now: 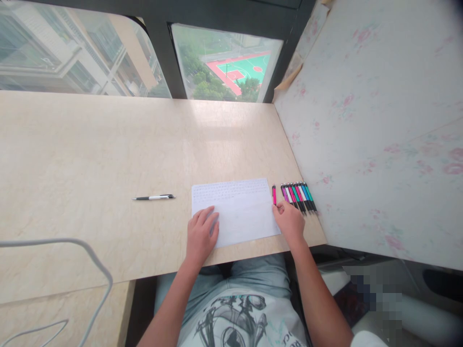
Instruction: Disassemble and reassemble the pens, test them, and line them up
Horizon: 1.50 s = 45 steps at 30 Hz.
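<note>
A white sheet of paper [237, 209] with faint handwriting along its top lies near the front edge of the pale marble-look desk [108, 154]. My left hand [201, 237] rests flat on the sheet's lower left corner, fingers spread. My right hand [289, 221] sits at the sheet's right edge, its fingertips touching the lower end of a pink pen [274, 194]. Just right of it lies a row of several coloured pens [299, 196] side by side. A white and black pen [155, 197] lies alone to the left of the sheet.
A wall with pale flowered paper [379, 120] bounds the desk on the right. Windows [224, 62] run behind the desk. A white cable [90, 260] loops over the desk's front left corner. My lap is under the desk edge.
</note>
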Motion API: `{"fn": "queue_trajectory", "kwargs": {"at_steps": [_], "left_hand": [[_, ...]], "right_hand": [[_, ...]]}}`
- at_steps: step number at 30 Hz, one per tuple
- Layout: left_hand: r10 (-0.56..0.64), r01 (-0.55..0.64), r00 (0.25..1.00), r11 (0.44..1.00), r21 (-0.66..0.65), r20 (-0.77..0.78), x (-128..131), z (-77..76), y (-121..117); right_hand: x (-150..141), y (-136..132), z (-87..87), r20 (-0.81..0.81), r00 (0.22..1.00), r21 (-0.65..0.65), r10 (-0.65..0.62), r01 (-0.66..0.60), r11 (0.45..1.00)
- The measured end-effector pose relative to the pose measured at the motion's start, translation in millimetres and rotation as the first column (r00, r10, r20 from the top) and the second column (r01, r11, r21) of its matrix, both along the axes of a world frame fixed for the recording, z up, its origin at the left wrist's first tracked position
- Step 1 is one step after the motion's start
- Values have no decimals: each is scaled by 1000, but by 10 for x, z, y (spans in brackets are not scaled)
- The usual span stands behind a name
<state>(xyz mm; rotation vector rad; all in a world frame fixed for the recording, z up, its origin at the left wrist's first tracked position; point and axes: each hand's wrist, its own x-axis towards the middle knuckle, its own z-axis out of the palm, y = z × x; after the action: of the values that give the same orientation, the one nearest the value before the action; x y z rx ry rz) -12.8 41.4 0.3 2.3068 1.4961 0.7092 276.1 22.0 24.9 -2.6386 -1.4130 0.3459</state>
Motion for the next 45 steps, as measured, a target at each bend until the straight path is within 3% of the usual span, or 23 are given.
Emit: {"fn": "queue_trajectory", "kwargs": {"at_steps": [10,21,32,37,41,43,45], "left_hand": [[0,0,1000,1000,10,-4,0,2,6],[0,0,1000,1000,10,-9,-8,-8,-1],[4,-3,1000,1000,-23,11,-4,-12,-7],[-17,10,996,997,-74,-86,30,96,-19],[-73,62,993,991,-114,-89,-5,186,40],[-19,14,999,992,-126,-38,-113,214,111],[127,-135,990,984,-119,-67,-303,248,212]], "right_hand": [[96,-9,61,110,991,-59,-72,79,995],[155,-52,59,164,985,-79,-57,71,994],[167,-86,12,125,992,73,-18,9,997],[-121,-149,-49,12,979,235,205,-202,951],[-585,-199,-105,-141,881,334,451,-386,860],[-805,-229,-107,-204,826,365,525,-433,824],[-971,-264,-94,-254,778,384,575,-464,798]]}}
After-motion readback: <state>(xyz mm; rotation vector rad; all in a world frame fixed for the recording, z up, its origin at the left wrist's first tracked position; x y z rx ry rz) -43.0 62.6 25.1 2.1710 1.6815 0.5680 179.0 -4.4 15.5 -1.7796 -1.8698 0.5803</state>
